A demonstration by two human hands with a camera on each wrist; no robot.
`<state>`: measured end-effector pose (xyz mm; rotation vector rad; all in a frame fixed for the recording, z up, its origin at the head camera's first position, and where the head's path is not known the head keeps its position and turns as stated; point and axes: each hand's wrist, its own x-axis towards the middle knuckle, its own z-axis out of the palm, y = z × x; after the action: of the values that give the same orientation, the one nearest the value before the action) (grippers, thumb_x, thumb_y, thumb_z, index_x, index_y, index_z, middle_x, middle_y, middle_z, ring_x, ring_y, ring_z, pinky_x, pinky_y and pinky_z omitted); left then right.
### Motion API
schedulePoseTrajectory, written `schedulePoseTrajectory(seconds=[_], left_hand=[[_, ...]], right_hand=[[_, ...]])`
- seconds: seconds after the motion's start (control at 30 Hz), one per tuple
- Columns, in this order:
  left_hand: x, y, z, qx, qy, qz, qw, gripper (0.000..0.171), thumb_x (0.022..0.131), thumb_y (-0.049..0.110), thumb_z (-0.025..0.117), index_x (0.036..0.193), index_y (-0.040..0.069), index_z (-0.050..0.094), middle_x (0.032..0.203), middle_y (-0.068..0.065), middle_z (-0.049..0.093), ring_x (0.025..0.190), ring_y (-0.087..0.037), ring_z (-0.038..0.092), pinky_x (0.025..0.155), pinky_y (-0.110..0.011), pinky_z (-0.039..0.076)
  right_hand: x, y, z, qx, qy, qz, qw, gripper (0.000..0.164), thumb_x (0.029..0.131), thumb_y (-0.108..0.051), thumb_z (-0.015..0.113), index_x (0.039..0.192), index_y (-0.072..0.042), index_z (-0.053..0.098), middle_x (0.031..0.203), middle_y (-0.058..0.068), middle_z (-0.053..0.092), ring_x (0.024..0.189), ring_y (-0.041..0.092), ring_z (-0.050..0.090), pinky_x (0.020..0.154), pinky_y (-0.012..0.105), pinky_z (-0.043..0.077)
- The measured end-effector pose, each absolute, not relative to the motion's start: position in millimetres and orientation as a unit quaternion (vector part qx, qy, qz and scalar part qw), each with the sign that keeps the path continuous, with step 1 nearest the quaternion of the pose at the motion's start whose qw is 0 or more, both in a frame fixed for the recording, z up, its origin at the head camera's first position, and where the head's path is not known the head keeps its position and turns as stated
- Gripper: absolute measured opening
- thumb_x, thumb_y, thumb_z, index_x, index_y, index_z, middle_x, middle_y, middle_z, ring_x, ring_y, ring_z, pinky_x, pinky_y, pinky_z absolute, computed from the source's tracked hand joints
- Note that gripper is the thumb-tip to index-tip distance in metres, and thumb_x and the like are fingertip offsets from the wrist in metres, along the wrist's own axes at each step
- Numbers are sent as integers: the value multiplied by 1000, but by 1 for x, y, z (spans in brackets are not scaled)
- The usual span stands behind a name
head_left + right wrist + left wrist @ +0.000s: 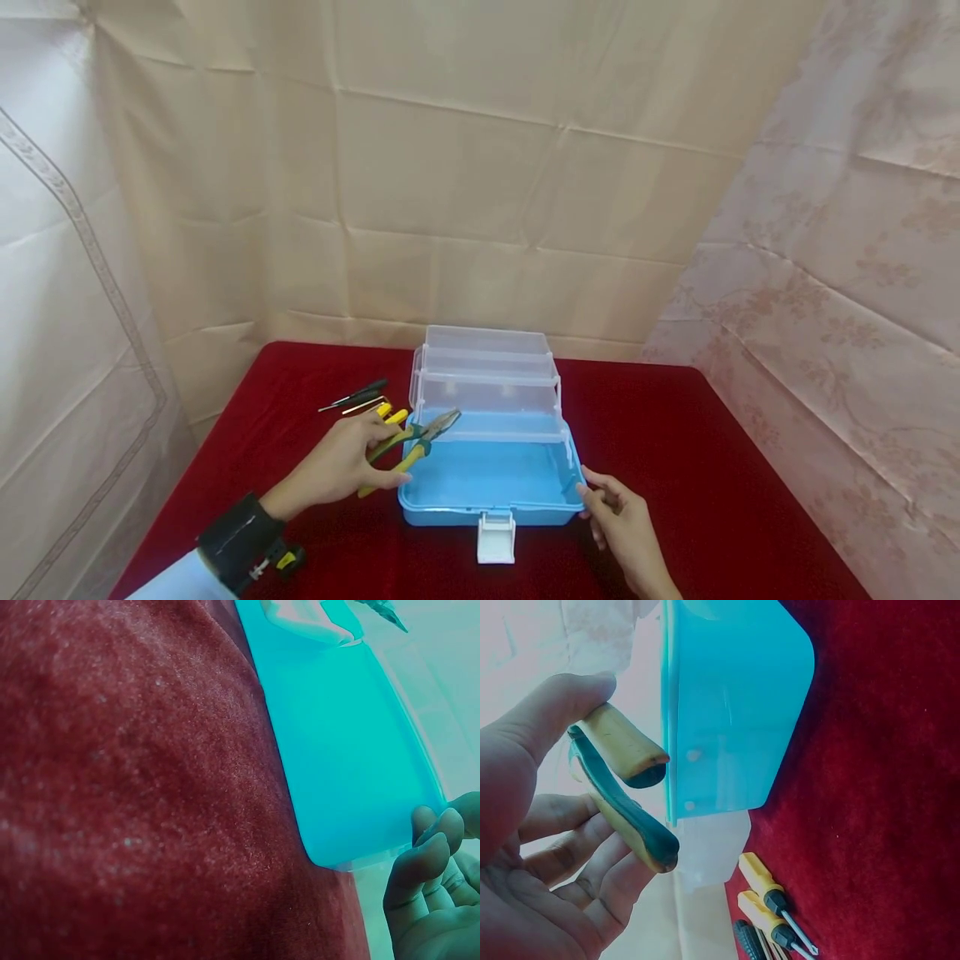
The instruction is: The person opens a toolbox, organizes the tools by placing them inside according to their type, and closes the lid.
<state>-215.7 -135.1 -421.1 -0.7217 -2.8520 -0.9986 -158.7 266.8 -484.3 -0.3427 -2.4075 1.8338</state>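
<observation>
My left hand [352,457] grips a pair of pliers [437,426] by its yellow and green handles [622,742]. The handles are spread apart, with the thumb on one and the fingers on the other. The metal jaws point over the left side of a blue toolbox [487,471]. Its clear lid [487,367] stands raised at the back, and a white latch [496,537] hangs down in front. At the box's right front corner, my right hand [618,521] pinches the rim between thumb and fingers. The inside of the box shows bare blue plastic.
Left of the box lie two yellow-handled screwdrivers [761,877], partly behind my left hand in the head view. Beside them are dark-handled tools [367,392] and a thin brass-coloured rod [362,406]. A red cloth [660,433] covers the table; curtains hang behind and at both sides.
</observation>
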Motion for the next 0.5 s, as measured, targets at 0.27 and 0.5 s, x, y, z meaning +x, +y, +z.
schedulePoseTrajectory(seconds=[0.27,0.5], left_hand=[[-214,-131,-421,-240,-914,-326,15,66,65,54,82,117,14,69,97,4,59,83,-13,48,54,-25,45],[-214,-127,-420,-251,-913,-320,13,67,66,56,80,118,15,68,94,6,58,81,-12,47,55,-26,43]], right_hand=[[-158,267,-486,-112,-789,602,48,47,83,-37,72,125,-18,62,79,17,62,51,17,48,43,30,43],[-158,267,-486,-115,-792,598,48,49,83,-41,72,125,-18,61,79,16,61,51,17,48,43,30,43]])
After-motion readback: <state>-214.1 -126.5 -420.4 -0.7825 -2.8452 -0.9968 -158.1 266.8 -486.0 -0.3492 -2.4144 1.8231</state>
